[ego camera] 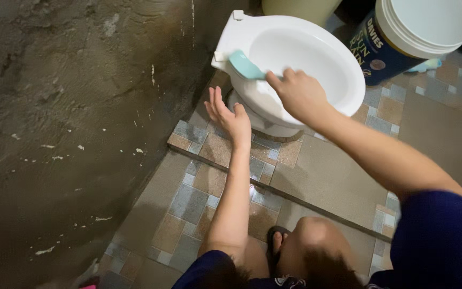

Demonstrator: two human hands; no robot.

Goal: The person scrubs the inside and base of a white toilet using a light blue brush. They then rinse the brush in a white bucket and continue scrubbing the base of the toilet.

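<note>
Setting: a small bathroom, rough grey cement wall point(54, 134) on my left, floor of mixed brown and grey-blue tiles point(316, 176) with a low tiled step under the fixture.

Item 1, white toilet bowl point(343, 75): seatless, rim bare, standing on the raised step; it fills the upper middle of my view.

Item 2, teal scrub brush point(244, 65): lies across the near-left rim of the bowl, head toward the back corner, handle end running into my fist.

Item 3, my right hand point(298, 93): fingers closed around the brush handle, knuckles up, hovering over the rim's near edge. The brush sticks out to the left of the grip, so the working end sits ahead of my hand and touches the porcelain.

Item 4, my left hand point(228, 115): fingers spread, holding nothing, palm set against or just beside the outer wall of the bowl low down; I cannot tell whether it actually touches.

Item 5, white plastic pail with dark blue label point(429, 27): lying tilted just beyond the bowl's right side.

Handling note, my judgement: scrubbing goes best with the bristles kept flat on the rim, short firm strokes following its curve, wrist low, and the free hand bracing me so my weight stays steady while I crouch.
</note>
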